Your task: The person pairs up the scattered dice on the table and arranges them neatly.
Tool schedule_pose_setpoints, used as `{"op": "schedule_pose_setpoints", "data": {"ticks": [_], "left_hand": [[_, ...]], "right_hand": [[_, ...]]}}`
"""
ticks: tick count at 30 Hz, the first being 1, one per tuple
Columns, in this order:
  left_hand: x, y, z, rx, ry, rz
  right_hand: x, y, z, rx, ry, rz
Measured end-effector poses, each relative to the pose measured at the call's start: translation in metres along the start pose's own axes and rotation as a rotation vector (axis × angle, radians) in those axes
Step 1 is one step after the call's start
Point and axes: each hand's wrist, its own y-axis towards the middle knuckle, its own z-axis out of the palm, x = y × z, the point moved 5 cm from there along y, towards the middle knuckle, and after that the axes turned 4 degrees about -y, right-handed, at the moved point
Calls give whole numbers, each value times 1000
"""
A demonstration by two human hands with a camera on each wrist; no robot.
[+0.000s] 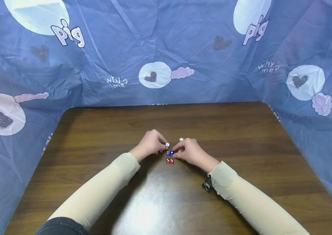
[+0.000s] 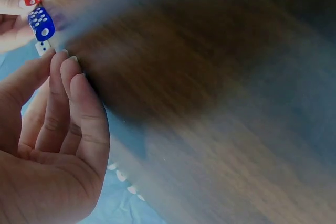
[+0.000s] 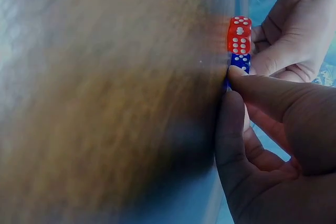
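Note:
My left hand (image 1: 151, 142) pinches a white die (image 1: 167, 144) at its fingertips, just behind the blue pair. In the left wrist view that white die (image 2: 42, 48) shows only partly past the thumb. My right hand (image 1: 190, 151) holds the right-hand blue die (image 1: 172, 152) between thumb and finger. That die stands against another blue die (image 1: 168, 153) on its left; the fingertips partly cover the blue in the right wrist view. Two red dice (image 1: 170, 161) sit side by side on the near side of the blue ones. A second white die (image 1: 181, 139) lies beyond my right hand.
All the dice are on a brown wooden table (image 1: 101, 130). Blue printed cloth (image 1: 177, 42) hangs around its back and sides. A small black device (image 1: 207, 184) is at my right wrist. Light glares off the near part of the tabletop.

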Motion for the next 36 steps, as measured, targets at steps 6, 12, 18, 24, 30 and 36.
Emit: {"op": "schedule_pose_setpoints", "data": {"ticks": [6,12,18,24,30,36], "left_hand": [[-1,0,1,2,20,0],[-2,0,0,-11,29,1],[2,1,0,-18,24,-18],[7,-1,1,-19,-14,-40],[8,0,2,-24,-31,-51],[8,0,4,-21,-40,-60]], "right_hand": [[0,-1,0,4,-19,5],[-5,-2,-11,-32,-7,-6],[-23,-1,-29,-122,93,96],[-32,8,-33,-184,128,148],[-34,15,-31,-213,-8,181],[-35,17,-26,-191,-30,251]]}}
